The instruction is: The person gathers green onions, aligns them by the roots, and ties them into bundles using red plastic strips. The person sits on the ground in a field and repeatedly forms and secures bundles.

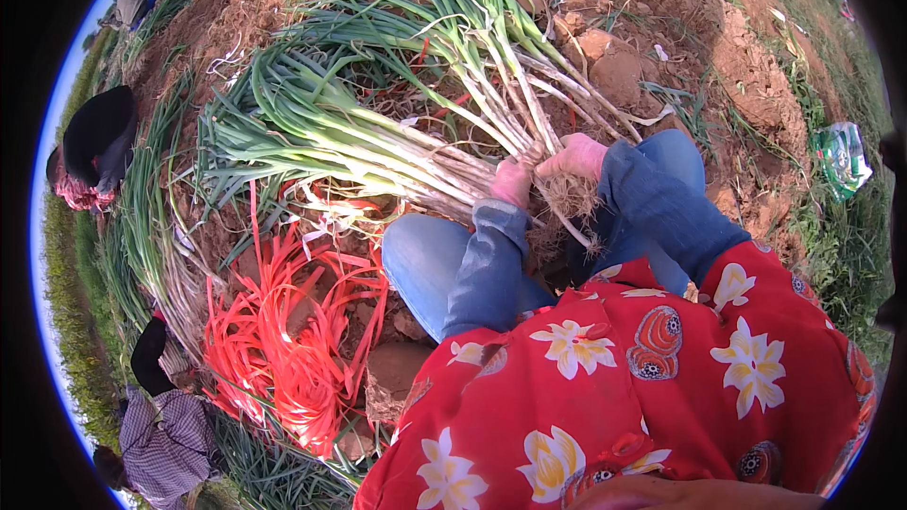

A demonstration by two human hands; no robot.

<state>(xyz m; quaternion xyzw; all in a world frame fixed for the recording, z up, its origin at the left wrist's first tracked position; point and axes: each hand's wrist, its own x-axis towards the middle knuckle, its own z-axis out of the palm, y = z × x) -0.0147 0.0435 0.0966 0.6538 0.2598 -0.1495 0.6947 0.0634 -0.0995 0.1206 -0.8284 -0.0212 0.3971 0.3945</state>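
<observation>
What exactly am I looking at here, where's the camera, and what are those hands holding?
There's no machine here, only a person working with their own hands. The single picture comes from a wide fisheye camera on the person's head, looking down, so edges bend and the rim is dark. The red floral top and bent knees in blue jeans are the wearer's own.

The left hand and right hand sit close together, gripping long green onions near their roots, leaves fanning away over the brown soil. A tangle of red ribbon strips lies to the left. Farther left is another person in a checked shirt.
</observation>
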